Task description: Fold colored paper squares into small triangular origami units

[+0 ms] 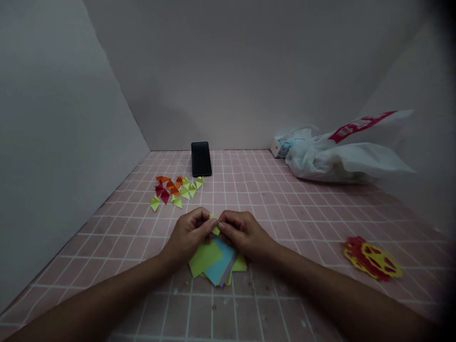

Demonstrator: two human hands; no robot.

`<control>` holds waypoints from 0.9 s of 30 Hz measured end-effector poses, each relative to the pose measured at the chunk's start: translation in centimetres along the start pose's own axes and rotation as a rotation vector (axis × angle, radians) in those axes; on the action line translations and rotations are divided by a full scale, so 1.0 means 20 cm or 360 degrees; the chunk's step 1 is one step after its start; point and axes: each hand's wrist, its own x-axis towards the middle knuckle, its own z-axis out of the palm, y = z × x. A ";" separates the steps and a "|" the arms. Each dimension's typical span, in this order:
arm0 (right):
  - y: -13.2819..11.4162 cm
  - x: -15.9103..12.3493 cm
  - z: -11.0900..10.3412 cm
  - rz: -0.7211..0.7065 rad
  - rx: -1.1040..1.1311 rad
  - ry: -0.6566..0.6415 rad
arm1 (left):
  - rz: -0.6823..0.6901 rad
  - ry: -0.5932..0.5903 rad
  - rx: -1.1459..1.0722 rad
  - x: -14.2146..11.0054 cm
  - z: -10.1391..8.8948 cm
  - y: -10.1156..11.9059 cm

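Observation:
Between my two hands is a small piece of yellow paper, partly covered by the fingers. My left hand pinches its left side between thumb and fingers. From the other side my right hand is closed on it, thumb and fingertips meeting at the paper's edge. Below the hands lies a fanned stack of coloured paper sheets, with a yellow-green sheet, a light blue sheet and a purple edge showing. Part of the stack is hidden by the hands.
Several small folded papers in red, orange and yellow lie at the back left. A black phone is behind them. At the back right are a white plastic bag and a box. Red and yellow paper cutouts lie at right.

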 end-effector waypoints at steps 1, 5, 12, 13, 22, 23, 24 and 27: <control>0.00 0.00 0.00 -0.0006 0.0013 0.0002 | 0.0007 0.0008 -0.0001 0.00 0.00 0.00; 0.01 0.01 0.01 0.0019 0.0194 0.0010 | 0.0030 -0.0037 -0.0047 0.00 0.00 -0.01; 0.00 -0.01 0.02 0.0016 0.0240 0.0004 | 0.0020 -0.0052 -0.0023 -0.01 -0.01 0.01; -0.01 -0.01 0.03 0.0026 0.0268 0.0004 | 0.0013 -0.0039 -0.0013 -0.01 -0.01 0.01; 0.00 0.00 0.04 0.0123 0.0334 0.0218 | -0.0020 -0.0029 -0.0089 0.02 0.00 0.00; 0.00 0.00 0.04 0.0125 0.0331 0.0258 | -0.0036 -0.0056 -0.0107 0.02 0.00 -0.01; 0.00 0.01 0.03 0.0125 0.0335 0.0277 | -0.0050 -0.0074 -0.0110 0.02 0.00 -0.01; 0.01 0.01 0.03 0.0105 0.0358 0.0250 | -0.0038 -0.0080 -0.0047 0.02 0.00 -0.02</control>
